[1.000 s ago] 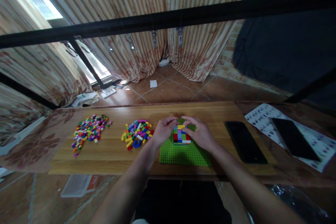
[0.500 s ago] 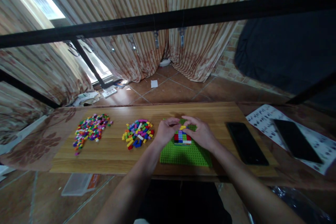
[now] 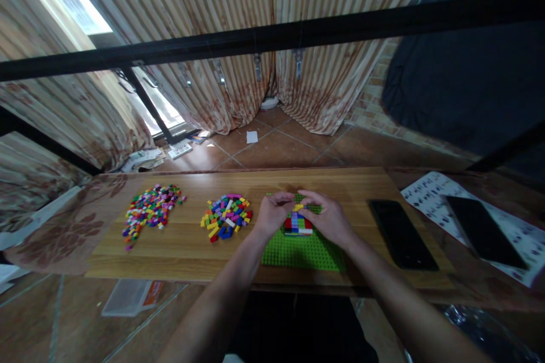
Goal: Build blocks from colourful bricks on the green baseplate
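A small build of toy bricks (image 3: 298,226), in red, blue, purple, green and white, sits on a green studded baseplate (image 3: 302,255). At its far side is a yellow brick (image 3: 299,206), between the fingertips of my two hands. My left hand (image 3: 275,214) comes in from the left, thumb and fingers closed in a pinch at the brick's left end. From the right, my right hand (image 3: 327,218) curls thumb and index finger around the same brick. Fingers partly hide the brick and the back of the build, so I cannot tell whether it is pressed on.
Left of the baseplate lies a pile of larger bricks (image 3: 225,215), and farther left a pile of tiny pieces (image 3: 151,207). A black phone (image 3: 402,234) lies on the wooden board (image 3: 179,258). To the right, a dark tablet-like device (image 3: 485,232) rests on a printed sheet (image 3: 430,187).
The whole view has shifted very slightly. Both hands stay at the yellow brick, with hardly any visible movement of the fingers.
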The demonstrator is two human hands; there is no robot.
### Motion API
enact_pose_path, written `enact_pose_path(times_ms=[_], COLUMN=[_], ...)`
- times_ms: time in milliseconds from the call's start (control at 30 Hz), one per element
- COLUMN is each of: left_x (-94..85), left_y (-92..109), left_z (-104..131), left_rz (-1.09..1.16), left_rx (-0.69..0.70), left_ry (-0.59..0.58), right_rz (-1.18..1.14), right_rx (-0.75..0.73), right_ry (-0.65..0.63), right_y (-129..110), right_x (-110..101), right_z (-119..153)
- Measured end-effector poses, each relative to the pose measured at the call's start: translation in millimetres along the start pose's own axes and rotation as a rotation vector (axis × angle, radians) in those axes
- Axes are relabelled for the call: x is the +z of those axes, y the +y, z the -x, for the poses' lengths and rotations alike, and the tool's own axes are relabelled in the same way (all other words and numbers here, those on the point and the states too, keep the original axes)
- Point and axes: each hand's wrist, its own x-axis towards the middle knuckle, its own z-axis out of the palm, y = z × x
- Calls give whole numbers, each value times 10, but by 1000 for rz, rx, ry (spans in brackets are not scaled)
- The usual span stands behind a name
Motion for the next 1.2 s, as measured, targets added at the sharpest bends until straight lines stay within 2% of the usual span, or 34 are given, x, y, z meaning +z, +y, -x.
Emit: enact_pose_path(times_ms=[333,467,533,567,667,767,833,1033,1133,1200], left_x=[-63,-98,-75,-53,25,58,41,-91,-200,-319], left_y=[42,166,253,294,383,409,402,338,272,190], left_z=[10,160,312,395,601,698,728,928,1063,1125], left_rz=[-80,-114,-54,-3,133,189,167,109,49,-45], left_rx=[40,127,115,83,-33,-58,-66,-140,-138,-106], left_ry=[-17,107,163,156,22,1,-17,-175,-234,-180], right_rz=[8,-17,-54,-76,-117,-157,-224,-528,-515,-437], right_rx=[-39,-41,-42,-49,-104,-97,-26,233,292,293], right_ry=[11,100,150,164,139,80,49,-120,-154,-118], right_y=[2,-132,-263,-337,-541,-646,-650,-559,-515,-487], right_x=[-18,-46,-42,-35,-3,13,13,45,82,106], right_z=[12,81,146,181,278,351,400,590,679,739])
